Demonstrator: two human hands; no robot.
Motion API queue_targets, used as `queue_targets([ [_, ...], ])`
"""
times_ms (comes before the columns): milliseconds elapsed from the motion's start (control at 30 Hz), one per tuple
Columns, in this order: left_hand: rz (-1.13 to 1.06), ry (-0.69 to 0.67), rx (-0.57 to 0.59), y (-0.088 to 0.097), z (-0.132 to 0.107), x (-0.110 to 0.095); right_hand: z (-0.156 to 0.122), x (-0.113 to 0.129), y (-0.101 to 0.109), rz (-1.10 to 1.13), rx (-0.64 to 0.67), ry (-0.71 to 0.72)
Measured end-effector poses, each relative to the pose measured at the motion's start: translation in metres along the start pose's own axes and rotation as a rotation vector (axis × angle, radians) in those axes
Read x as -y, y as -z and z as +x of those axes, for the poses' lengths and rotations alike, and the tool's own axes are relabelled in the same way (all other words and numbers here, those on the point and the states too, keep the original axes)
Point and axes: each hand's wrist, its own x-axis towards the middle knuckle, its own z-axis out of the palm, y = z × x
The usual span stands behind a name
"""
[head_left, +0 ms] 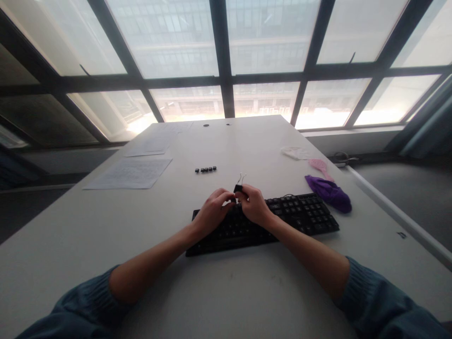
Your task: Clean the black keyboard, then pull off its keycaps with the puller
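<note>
A black keyboard lies slightly askew on the white table. Over its upper middle edge, my right hand is closed on a keycap puller, a small black grip with thin wire prongs sticking up. Close against it on the left, my left hand is pinched around a small black keycap by the puller's lower end. The fingers partly hide the keycap and the keys beneath. Beyond the hands, several loose black keycaps stand in a short row.
Papers with writing lie at the left. To the right are a purple cloth, a pink brush and a clear plastic bag. A round dark cable hole is near the far table edge, before large windows.
</note>
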Motion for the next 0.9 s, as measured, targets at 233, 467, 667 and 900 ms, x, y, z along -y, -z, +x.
queue_targets([
  [233, -0.012, 0.044, 0.025, 0.000, 0.000, 0.002, 0.001, 0.001, 0.000, -0.010, 0.048, 0.013],
  [467, -0.046, 0.053, 0.043, 0.001, 0.001, 0.003, 0.001, 0.002, 0.001, -0.023, 0.047, -0.013],
  [667, -0.020, 0.031, -0.002, 0.000, -0.002, 0.002, 0.002, -0.002, 0.001, 0.096, 0.006, -0.134],
  [900, 0.127, -0.095, -0.011, 0.009, 0.000, -0.008, 0.004, -0.006, 0.000, 0.147, -0.028, -0.169],
])
